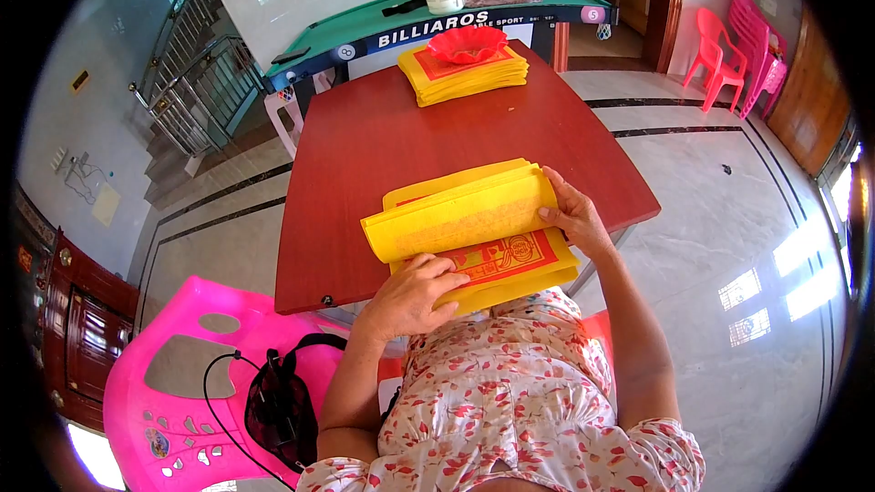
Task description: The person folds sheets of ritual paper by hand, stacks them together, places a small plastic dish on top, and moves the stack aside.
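Now, across the near edge of the tabletop (465,137), the red-printed yellow paper (512,255) is touched by the left hand (410,299), whose grip cannot be made out, while the curled yellow sheets (456,221) are pinched at one end by the right hand (576,214). Farther off, a second yellow stack (469,87) is topped by a red scalloped dish (467,47), with a billiard table (342,32) seen beyond.

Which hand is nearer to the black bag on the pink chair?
Left. The left hand is on the near left part of the paper, toward the bag; the right hand holds the paper's right end, farther away.
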`<state>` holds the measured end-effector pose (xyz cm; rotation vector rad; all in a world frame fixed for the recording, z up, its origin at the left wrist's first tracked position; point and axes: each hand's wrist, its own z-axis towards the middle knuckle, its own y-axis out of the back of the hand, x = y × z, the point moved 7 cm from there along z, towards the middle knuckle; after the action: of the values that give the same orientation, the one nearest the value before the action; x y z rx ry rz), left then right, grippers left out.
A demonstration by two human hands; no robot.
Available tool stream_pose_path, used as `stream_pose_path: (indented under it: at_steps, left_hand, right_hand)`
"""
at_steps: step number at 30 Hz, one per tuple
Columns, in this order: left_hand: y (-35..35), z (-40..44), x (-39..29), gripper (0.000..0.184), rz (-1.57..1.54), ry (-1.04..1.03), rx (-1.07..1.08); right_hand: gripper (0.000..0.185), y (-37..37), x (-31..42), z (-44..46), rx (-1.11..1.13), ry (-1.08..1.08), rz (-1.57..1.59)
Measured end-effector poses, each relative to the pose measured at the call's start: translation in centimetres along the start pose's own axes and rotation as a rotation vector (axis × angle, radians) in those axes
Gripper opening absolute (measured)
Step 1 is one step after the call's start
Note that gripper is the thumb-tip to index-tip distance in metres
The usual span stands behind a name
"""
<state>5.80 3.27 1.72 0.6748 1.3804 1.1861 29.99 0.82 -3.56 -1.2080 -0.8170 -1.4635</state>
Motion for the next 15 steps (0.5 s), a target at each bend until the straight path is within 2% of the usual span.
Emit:
stream_pose_path:
  at_steps: [3,9,15]
  left_hand:
    - [0.0,0.0,0.0,0.038,-0.025,0.008,0.006]
    - [1.1,-0.1,-0.2,0.029,-0.018,0.008,-0.112]
    - [3.6,-0.8,0.1,0.011,0.058,0.048,-0.365]
  right_hand:
    - [0.054,-0.2,0.3,-0.1,0.015,0.011,0.016]
    - [0.054,-0.5,0.5,-0.1,0.053,0.038,0.091]
    - [0.054,-0.1,-0.1,0.2,0.046,0.059,0.078]
